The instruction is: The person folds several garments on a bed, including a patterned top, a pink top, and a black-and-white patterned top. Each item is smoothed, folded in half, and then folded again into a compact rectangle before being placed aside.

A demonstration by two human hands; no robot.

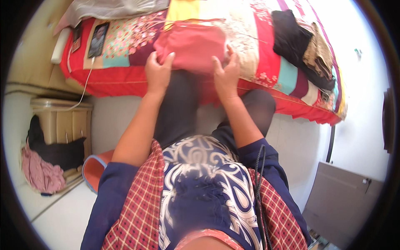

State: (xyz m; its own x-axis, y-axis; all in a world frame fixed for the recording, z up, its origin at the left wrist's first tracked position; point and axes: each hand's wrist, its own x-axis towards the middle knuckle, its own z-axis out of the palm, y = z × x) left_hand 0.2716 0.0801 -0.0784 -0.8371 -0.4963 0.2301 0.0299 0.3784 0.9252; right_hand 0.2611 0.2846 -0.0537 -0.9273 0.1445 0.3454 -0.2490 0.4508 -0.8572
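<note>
A folded coral-red cloth [193,47], probably a garment, lies at the near edge of the bed with thin strings trailing at its far side. My left hand [159,73] grips its left edge, thumb on top. At the opposite edge is my right hand [227,73], its thumb raised and its fingers curled behind the cloth. The cloth's near edge looks blurred and hangs above my dark trousers [178,103]. Beneath the cloth spreads a patchwork bedspread [242,47] in red, cream, teal and purple.
Left on the bed are a smartphone [99,39] with a white charging cable [86,84] and a keypad phone [76,39]. Black clothing [290,34] and a brown cloth [317,53] lie right. Clothes drape a beige cabinet [70,122]; a rolled orange mat [97,165] stands nearby.
</note>
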